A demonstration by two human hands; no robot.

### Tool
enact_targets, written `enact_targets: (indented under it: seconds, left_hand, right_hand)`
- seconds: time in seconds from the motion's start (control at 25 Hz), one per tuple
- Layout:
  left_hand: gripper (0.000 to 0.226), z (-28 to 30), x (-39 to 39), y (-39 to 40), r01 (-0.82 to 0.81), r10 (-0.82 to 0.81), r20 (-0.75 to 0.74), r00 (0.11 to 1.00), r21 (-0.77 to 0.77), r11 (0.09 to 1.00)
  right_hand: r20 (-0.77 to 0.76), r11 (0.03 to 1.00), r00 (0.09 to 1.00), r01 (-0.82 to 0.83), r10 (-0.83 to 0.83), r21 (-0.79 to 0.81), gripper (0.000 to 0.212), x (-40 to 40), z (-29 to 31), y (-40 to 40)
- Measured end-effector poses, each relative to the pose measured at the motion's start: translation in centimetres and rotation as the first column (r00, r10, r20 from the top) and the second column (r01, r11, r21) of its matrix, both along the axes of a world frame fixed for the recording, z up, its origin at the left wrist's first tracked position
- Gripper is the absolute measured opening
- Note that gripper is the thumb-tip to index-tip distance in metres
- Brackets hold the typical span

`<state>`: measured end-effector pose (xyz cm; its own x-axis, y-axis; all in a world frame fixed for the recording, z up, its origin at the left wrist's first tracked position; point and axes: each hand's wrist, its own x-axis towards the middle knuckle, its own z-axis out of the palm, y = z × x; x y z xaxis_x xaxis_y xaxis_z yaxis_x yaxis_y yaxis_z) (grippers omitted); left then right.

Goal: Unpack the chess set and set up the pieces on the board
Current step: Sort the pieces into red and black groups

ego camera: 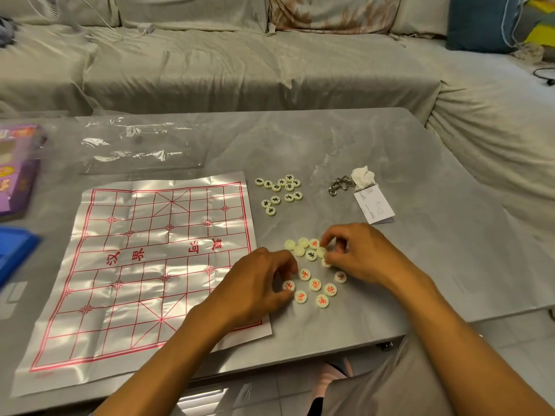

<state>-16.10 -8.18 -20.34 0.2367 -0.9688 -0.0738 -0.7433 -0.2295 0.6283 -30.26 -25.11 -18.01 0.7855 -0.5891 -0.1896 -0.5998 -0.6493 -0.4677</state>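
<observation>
A creased plastic board sheet (141,265) with a red grid lies flat on the grey table, bare of pieces. To its right sit two clusters of round white discs: several black-lettered pieces (279,192) farther back, and several red-lettered and face-down pieces (315,285) nearer me. My left hand (258,283) pinches a red-lettered disc (288,285) at the near cluster's left edge. My right hand (357,256) pinches a disc (322,251) at the cluster's far right side.
An empty clear plastic bag (135,145) lies behind the board. A purple box (18,169) and a blue lid (15,250) sit at the left edge. Metal rings (339,184), crumpled tissue (363,175) and a folded leaflet (374,204) lie behind my right hand. A covered sofa stands beyond the table.
</observation>
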Motion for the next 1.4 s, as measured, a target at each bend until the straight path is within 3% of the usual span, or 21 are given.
enact_targets:
  seconds: [0.16, 0.36, 0.56, 0.72, 0.8, 0.88, 0.96, 1.12, 1.2, 1.32, 1.4]
  left_hand:
    - [0.027, 0.2, -0.1, 0.5, -0.025, 0.025, -0.023, 0.999, -0.009, 1.000]
    - [0.021, 0.2, 0.3, -1.2, -0.191, 0.193, 0.023, 0.981, -0.085, 0.978]
    - [0.026, 0.0, 1.2, -1.1, -0.180, 0.181, 0.030, 0.983, -0.039, 0.983]
    - [0.028, -0.3, 1.3, -1.1, -0.149, 0.149, 0.014, 0.989, -0.006, 0.989]
    - [0.025, -0.4, 1.2, -1.4, -0.129, 0.130, 0.023, 0.991, -0.013, 0.992]
    - [0.023, -0.5, 1.3, -1.7, -0.116, 0.116, 0.027, 0.993, -0.018, 0.993]
    - [0.018, -0.4, 1.5, -1.8, -0.172, 0.169, -0.092, 0.981, -0.023, 0.985]
    - [0.010, 0.2, 3.0, -1.8, -0.405, 0.346, -0.461, 0.817, -0.033, 0.914]
    - [0.009, 0.7, 3.5, -1.4, -0.485, 0.379, -0.617, 0.690, -0.006, 0.874]
    - [0.008, 0.9, 3.1, -1.4, -0.517, 0.382, -0.738, 0.556, 0.053, 0.854]
    - [0.010, 0.8, 2.5, -1.6, -0.515, 0.377, -0.765, 0.522, 0.071, 0.855]
  right_hand:
    - [-0.013, 0.993, 1.000, -0.001, 0.000, -0.117, 0.020, 2.5, -1.3, 0.1]
    - [0.012, 0.992, 1.000, 0.000, 0.002, -0.125, 0.020, 2.3, -1.2, 0.3]
    - [-0.104, 0.976, 0.991, -0.100, 0.081, -0.193, 0.027, 2.4, -1.3, 1.1]
    - [0.040, 0.995, 0.999, 0.012, -0.008, -0.097, 0.022, 3.3, -0.7, 0.2]
    - [0.120, 0.988, 0.990, 0.083, -0.067, -0.131, 0.022, 5.2, -0.5, -1.6]
    - [0.094, 0.978, 0.992, 0.106, -0.090, -0.182, 0.023, 7.5, -0.9, -3.0]
    - [0.037, 0.972, 0.995, 0.094, -0.088, -0.217, 0.024, 9.2, -2.0, -3.6]
    - [0.112, 0.971, 0.989, 0.116, -0.094, -0.209, 0.025, 8.6, -2.1, -1.7]
    - [0.144, 0.996, 0.989, 0.030, -0.018, -0.087, 0.023, 6.5, -1.4, 0.2]
    - [0.295, 0.973, 0.953, -0.133, 0.074, 0.187, 0.036, 3.7, -0.2, 2.9]
    - [0.349, 0.971, 0.928, -0.189, 0.128, 0.144, 0.034, 3.3, -0.3, 3.6]
